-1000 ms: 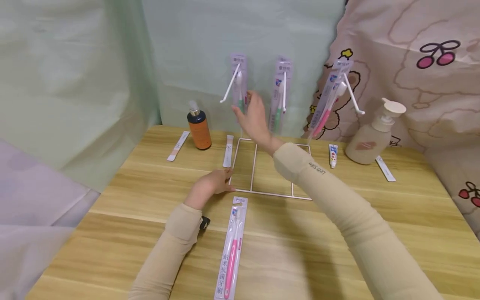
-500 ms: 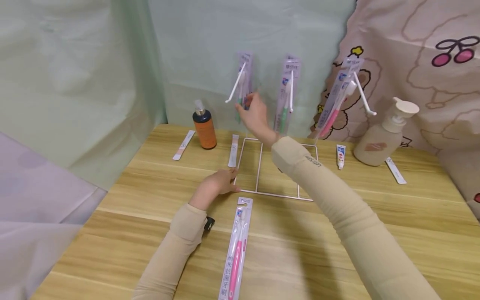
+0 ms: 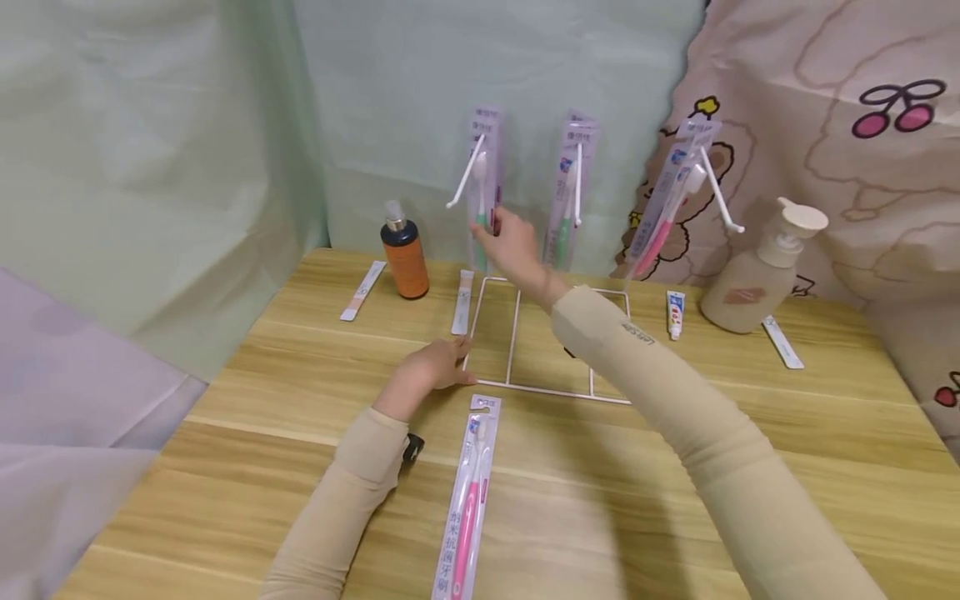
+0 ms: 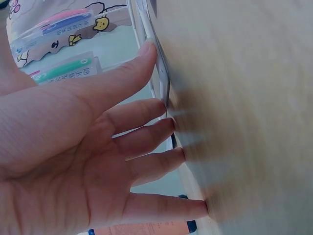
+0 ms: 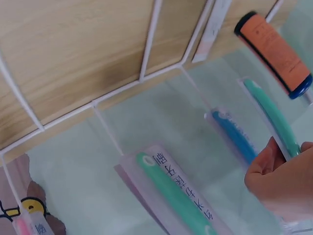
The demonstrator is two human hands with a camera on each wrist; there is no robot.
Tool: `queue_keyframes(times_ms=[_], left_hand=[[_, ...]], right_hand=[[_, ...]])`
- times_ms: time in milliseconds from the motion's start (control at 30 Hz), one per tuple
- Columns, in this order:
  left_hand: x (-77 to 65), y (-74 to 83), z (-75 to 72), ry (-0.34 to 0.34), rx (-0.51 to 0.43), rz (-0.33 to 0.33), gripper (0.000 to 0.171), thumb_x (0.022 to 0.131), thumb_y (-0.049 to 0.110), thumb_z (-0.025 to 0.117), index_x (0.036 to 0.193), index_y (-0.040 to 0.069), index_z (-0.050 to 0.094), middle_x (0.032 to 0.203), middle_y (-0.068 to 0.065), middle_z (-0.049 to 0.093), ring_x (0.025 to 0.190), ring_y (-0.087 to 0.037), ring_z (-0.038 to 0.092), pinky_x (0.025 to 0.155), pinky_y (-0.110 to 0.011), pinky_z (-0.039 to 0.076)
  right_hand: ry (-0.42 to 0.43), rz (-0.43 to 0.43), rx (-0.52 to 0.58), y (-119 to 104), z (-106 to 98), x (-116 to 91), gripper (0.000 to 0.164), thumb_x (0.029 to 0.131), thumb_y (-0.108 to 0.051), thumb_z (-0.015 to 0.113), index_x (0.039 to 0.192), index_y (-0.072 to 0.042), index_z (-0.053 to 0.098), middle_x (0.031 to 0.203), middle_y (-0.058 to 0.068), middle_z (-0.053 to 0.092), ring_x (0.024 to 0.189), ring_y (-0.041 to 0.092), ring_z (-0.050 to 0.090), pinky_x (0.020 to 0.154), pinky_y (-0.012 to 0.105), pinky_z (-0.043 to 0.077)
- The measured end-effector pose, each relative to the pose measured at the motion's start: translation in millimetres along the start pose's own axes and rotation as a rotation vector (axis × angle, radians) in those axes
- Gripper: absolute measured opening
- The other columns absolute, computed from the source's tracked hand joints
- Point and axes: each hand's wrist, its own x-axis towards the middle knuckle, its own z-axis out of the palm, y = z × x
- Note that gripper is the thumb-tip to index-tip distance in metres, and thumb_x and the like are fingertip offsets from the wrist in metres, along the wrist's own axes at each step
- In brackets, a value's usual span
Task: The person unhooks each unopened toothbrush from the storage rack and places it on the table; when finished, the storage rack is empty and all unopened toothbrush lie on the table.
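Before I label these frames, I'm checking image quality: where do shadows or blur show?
Head view: a shadow darkens the table beside the right sleeve; left wrist view: shadows streak the blurred table by the left hand; right wrist view: lettering on the central toothbrush pack is readable.

Along my right sleeve (image 3: 637, 333) runs "Let's Slim". On the near toothbrush pack (image 3: 467, 508), 纳米抗菌牙刷 goes down the left side; the same kind of lettering shows on the middle hanging pack (image 5: 182, 188) (upside down from my right wrist, with 刷 the clearest). Header characters on the left hanging pack (image 3: 487, 129) are too small for me to read surely, as is the print on the toothpaste tube (image 3: 675, 315) and orange bottle (image 3: 406, 262).
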Motion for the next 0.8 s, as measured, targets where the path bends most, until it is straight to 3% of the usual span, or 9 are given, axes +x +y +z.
queue_keyframes(times_ms=[167, 300, 433, 800], left_hand=[[-0.1, -3.3, -1.8, -0.007, 0.001, 0.012, 0.073, 0.090, 0.033, 0.061, 0.147, 0.003, 0.026, 0.152, -0.016, 0.023, 0.135, -0.038, 0.030, 0.110, -0.046, 0.028], [0.7, -6.7, 0.0, -0.019, 0.008, 0.024, 0.073, 0.091, 0.034, 0.060, 0.146, 0.002, 0.025, 0.152, -0.018, 0.022, 0.135, -0.039, 0.029, 0.110, -0.047, 0.028], [2.3, -8.2, 1.1, -0.012, 0.023, 0.046, 0.072, 0.091, 0.034, 0.060, 0.145, -0.001, 0.027, 0.151, -0.020, 0.025, 0.133, -0.040, 0.031, 0.110, -0.048, 0.029], [1.9, -6.9, 1.2, 0.017, -0.003, 0.064, 0.073, 0.091, 0.032, 0.060, 0.145, -0.002, 0.026, 0.148, -0.023, 0.027, 0.133, -0.040, 0.031, 0.110, -0.049, 0.027]], right_hand=[[-0.068, -0.093, -0.007, 4.7, -7.9, -21.9, 0.029, 0.093, -0.028, 0.058, 0.105, -0.002, 0.059, 0.090, 0.012, 0.068, 0.069, 0.018, 0.060, 0.054, 0.023, 0.047], [-0.113, -0.102, -0.073, 7.3, -12.3, -39.2, 0.033, 0.091, -0.032, 0.061, 0.109, -0.004, 0.061, 0.094, 0.011, 0.069, 0.079, 0.019, 0.065, 0.066, 0.027, 0.053], [-0.169, -0.119, -0.061, 9.5, -16.0, -56.6, 0.038, 0.089, -0.030, 0.063, 0.117, -0.004, 0.060, 0.096, 0.011, 0.069, 0.084, 0.020, 0.066, 0.072, 0.030, 0.055], [-0.268, -0.237, -0.060, 14.0, -29.8, -105.8, 0.028, 0.085, -0.027, 0.069, 0.106, -0.008, 0.065, 0.086, 0.003, 0.069, 0.079, 0.013, 0.062, 0.058, 0.022, 0.048]])
